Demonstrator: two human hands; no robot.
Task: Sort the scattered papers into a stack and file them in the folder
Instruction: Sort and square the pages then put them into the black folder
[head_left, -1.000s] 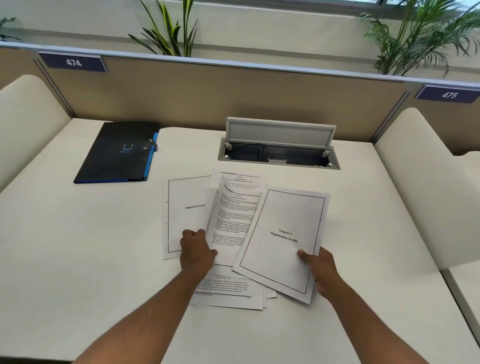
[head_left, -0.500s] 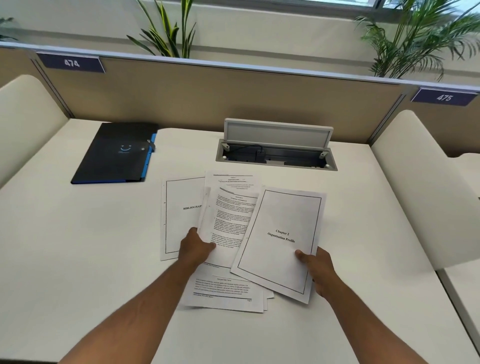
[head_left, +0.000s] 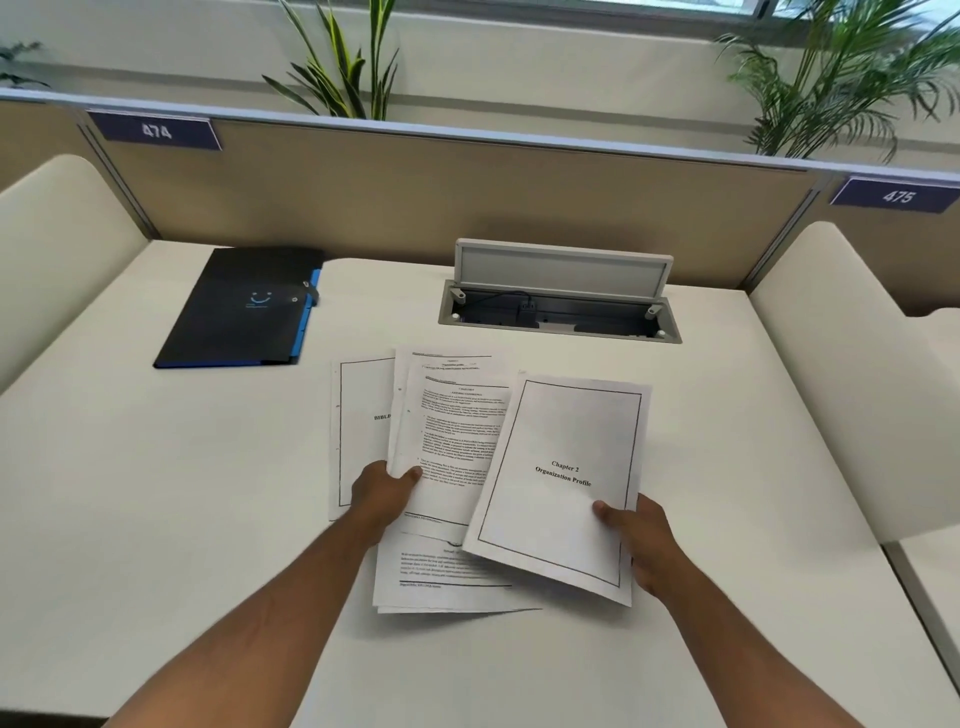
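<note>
Most of the papers overlap, so few are seen whole. The bibliography sheet (head_left: 358, 431) lies flat at the left w/ its title cut off after "BIBLI" by the text pages (head_left: 452, 431) on top of it. Those pages' print is too small and blurred to read beyond a heading. Behind them a further sheet (head_left: 447, 358) pokes out at the far edge, only its top lines showing. At the near edge, the bottom pages (head_left: 447, 582) are half covered; how many sheets are stacked there can't be told, tho at least two edges fan out.

The left hand (head_left: 382, 493) is closed on the lower left corner of the text pages, thumb on top, fingers hidden under the paper. The right hand (head_left: 636, 530) grips the Chapter 2 sheet (head_left: 563, 483) near its lower right edge, thumb pressed on the face, remaining fingers hidden beneath. That sheet is tilted, overlapping the right side of the text pages and the bottom pages, its near edge seemingly lifted off the tabletop (head_left: 156, 493).

The folder (head_left: 244, 306), black w/ blue edge, lies shut on the tabletop at far left, well apart from both hands and the papers. Farther back sits the cable box (head_left: 561, 306), lid up, interior dark and hard to make out.
</note>
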